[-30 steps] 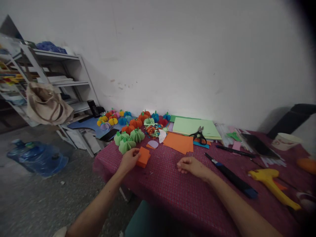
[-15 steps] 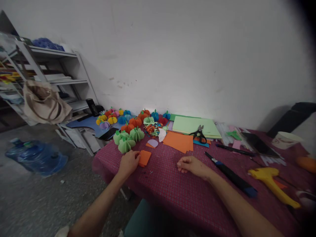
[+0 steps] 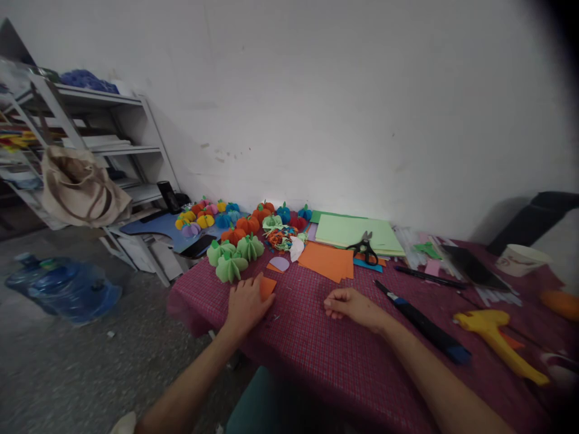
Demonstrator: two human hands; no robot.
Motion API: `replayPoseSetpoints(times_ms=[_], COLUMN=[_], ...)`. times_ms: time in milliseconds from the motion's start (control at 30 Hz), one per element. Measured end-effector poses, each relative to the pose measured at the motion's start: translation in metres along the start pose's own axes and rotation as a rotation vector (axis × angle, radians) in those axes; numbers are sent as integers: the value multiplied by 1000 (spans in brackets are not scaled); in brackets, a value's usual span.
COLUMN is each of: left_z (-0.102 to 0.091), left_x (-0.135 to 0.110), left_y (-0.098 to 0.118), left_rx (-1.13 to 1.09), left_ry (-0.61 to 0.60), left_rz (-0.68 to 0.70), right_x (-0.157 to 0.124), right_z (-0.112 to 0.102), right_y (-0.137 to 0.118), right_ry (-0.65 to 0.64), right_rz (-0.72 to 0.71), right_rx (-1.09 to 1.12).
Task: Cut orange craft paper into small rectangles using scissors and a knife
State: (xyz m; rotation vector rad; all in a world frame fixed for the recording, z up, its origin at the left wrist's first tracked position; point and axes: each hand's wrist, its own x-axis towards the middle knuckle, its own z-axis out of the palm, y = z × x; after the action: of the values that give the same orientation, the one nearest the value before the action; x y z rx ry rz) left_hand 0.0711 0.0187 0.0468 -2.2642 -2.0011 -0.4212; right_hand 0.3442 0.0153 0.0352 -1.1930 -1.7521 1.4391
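My left hand lies flat on a small stack of orange paper pieces near the front edge of the table, covering most of it. Its fingers are stretched out, pointing away from me. To the right, my right hand rests on the checked cloth with its fingers curled in; nothing shows in them. Green paper pumpkins stand just beyond my left hand. A purple paper half-circle lies beyond the stack, partly over an orange piece. Larger orange sheets are spread farther back.
Black-handled scissors lie across pale green sheets and orange paper. A utility knife, a yellow glue gun, a pen and a paper cup are at right. More colourful paper pumpkins stand at back left.
My left hand has shifted right and flattened over the small orange stack, which it was touching at the side before. The right hand has stayed in place.
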Motion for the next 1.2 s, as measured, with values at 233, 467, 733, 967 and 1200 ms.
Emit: replayPoseSetpoints(times_ms=[233,467,733,967,1200], left_z=[-6,-8,8,19,22], left_x=[-4,-18,-43,-53,-54], left_y=[-1,-12,-43,-50,-48], left_rx=[37,2,-72,-176,-241], left_ry=[18,114,220,229,248], left_rz=[20,43,136,176,156], right_x=[0,4,56,101,101], right_z=[0,6,55,92,99], right_y=[0,2,-25,-28,-25], right_ry=[-8,145,187,145,147], right_rz=[9,-69,-285,-387,-425], right_rx=[-14,-186,-583,-717,-741])
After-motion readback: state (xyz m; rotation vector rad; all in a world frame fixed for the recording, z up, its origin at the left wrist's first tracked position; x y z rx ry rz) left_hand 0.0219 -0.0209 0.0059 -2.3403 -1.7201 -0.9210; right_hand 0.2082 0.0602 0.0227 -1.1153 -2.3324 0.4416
